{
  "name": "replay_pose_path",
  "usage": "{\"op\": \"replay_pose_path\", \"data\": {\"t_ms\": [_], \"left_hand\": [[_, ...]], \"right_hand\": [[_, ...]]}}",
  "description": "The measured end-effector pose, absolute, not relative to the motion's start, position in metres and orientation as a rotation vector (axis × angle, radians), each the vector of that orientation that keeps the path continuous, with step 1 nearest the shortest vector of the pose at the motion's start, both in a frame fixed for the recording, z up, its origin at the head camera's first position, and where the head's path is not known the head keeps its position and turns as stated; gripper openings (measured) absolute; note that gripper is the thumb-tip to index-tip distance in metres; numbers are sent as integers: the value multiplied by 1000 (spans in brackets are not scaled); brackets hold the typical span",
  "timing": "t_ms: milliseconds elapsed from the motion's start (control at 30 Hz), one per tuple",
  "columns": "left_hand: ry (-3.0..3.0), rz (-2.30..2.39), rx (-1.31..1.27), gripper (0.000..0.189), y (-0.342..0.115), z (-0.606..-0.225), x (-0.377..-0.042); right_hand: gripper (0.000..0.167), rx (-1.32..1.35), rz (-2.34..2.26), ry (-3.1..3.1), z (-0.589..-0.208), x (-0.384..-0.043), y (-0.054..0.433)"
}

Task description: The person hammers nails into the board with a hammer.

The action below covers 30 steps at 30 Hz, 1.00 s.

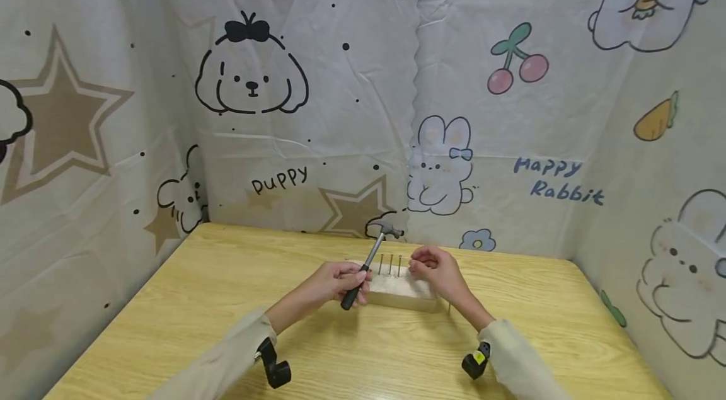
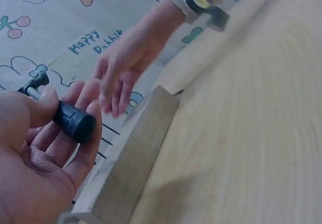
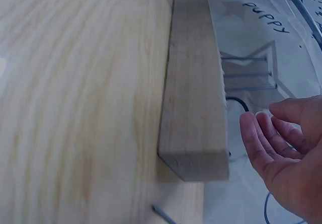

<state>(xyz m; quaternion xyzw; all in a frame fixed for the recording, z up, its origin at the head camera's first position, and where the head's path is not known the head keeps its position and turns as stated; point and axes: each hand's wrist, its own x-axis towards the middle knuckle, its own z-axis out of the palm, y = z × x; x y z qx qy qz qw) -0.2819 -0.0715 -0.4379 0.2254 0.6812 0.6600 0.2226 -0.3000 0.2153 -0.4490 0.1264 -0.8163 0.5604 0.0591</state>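
Note:
My left hand (image 1: pixel 346 281) holds a claw hammer (image 1: pixel 372 251) by its black handle, with the metal head pointing up and away. In the left wrist view, the thumb and fingers lie around the black grip (image 2: pixel 74 122). A pale wooden block (image 1: pixel 403 298) lies on the table between my hands. Several thin nails (image 1: pixel 391 264) stand upright in its top, in a row. Just to the right of them is my right hand (image 1: pixel 442 271), its fingers loosely bent. In the right wrist view, nothing shows between the thumb and fingers (image 3: pixel 256 143), which are apart from the nails.
A loose nail (image 3: pixel 163 214) lies on the wooden table (image 1: pixel 227 299) by the block's right end. Behind the table hangs a printed cloth (image 1: pixel 340 104) with cartoon animals and stars. Cameras are strapped to both wrists, including the right one (image 1: pixel 476 360).

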Motion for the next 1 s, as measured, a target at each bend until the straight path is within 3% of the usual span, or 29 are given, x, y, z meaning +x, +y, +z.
{"op": "replay_pose_path", "data": {"t_ms": [567,1000], "left_hand": [[1990,1915,557,46,-94,-442,-290],[2029,1925,473,45,-95,-443,-295]], "right_hand": [[11,149,1305,-2776,-437,-289,285],[29,-5,1112,-3125,-448,-276,276]]}}
